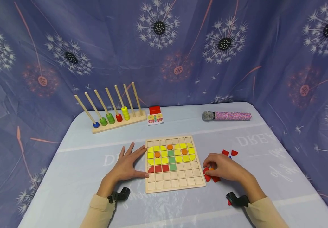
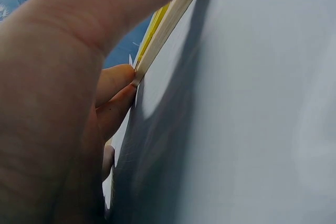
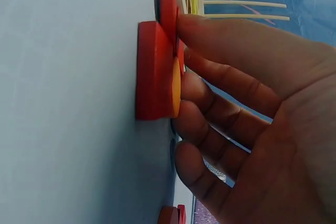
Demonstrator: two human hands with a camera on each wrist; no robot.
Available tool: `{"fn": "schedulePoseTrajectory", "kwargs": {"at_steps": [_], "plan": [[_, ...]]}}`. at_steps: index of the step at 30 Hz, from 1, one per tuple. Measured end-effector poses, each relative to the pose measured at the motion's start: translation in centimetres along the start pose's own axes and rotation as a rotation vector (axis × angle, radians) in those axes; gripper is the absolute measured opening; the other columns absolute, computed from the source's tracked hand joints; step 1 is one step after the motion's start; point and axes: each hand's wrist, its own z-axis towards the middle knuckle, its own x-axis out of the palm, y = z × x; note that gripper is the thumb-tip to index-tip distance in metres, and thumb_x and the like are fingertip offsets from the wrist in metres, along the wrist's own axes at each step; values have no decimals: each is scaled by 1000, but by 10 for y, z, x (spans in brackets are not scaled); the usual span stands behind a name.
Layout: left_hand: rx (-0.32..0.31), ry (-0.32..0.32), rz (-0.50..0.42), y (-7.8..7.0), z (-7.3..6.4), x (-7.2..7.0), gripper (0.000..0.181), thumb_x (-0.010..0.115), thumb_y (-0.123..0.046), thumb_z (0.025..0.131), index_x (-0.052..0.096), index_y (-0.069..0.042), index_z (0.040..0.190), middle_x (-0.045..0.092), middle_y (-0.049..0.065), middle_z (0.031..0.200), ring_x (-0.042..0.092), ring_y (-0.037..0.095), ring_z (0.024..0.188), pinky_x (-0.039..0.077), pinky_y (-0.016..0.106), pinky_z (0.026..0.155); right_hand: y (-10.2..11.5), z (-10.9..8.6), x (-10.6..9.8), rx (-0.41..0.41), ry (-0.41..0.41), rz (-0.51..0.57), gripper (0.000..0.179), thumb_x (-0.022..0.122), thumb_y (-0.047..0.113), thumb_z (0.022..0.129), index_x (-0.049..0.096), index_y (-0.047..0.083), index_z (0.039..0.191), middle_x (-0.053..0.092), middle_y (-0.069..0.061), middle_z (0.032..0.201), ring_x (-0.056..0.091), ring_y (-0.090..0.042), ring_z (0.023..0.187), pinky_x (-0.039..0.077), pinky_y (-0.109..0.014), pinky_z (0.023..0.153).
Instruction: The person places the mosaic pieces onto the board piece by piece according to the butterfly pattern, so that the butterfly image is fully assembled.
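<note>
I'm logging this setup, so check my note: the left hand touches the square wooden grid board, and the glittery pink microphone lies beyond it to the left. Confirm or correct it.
One error: the head view shows the microphone lying beyond the board to the right.

High downward head view, close wrist views, left also showing board (image 1: 175, 183)

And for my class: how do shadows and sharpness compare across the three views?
Head: the board looks fairly crisp, soft shadow near the left hand; left wrist: a broad dark shadow on the tablecloth, that hand looming dim; right wrist: a fainter, soft-edged shadow beside the red pieces, scene turned sideways.
</note>
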Motion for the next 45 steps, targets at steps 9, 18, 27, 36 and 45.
{"fn": "schedulePoseTrajectory", "kwargs": {"at_steps": [9,18,27,36,45], "plan": [[-7,4,-1,0,-1,2,111,63,-84,59,34,-29,151,25,-16,154,4,28,145,-6,57,111,1,5,5,71,-83,-164,20,81,36,76,62,28,76,51,11,73,49,-8,67,45,-25,59],[-8,4,-7,-3,-1,2,111,64,-83,59,35,-29,150,26,-16,154,5,29,145,-6,58,111,1,3,3,123,-106,-229,17,78,35,79,63,26,78,49,11,73,47,-8,66,43,-25,57],[-12,5,-3,-3,-2,0,111,65,-83,59,34,-29,151,26,-15,154,4,28,145,-5,58,111,-4,-3,0,56,-7,-77,26,80,19,75,68,24,97,55,9,80,52,-10,73,47,-23,61],[-15,7,-2,-3,-2,0,111,64,-83,59,34,-29,151,26,-16,154,4,28,146,-6,58,111,-2,1,5,42,-61,-148,27,78,17,73,70,27,97,54,14,85,51,-8,77,48,-23,66],[-2,2,10,-1,-1,-1,112,63,-84,59,34,-28,151,26,-15,155,4,29,145,-6,59,111,-1,-4,-3,96,-43,-88,31,81,21,74,67,25,102,56,12,91,52,-10,85,50,-30,78]]}}
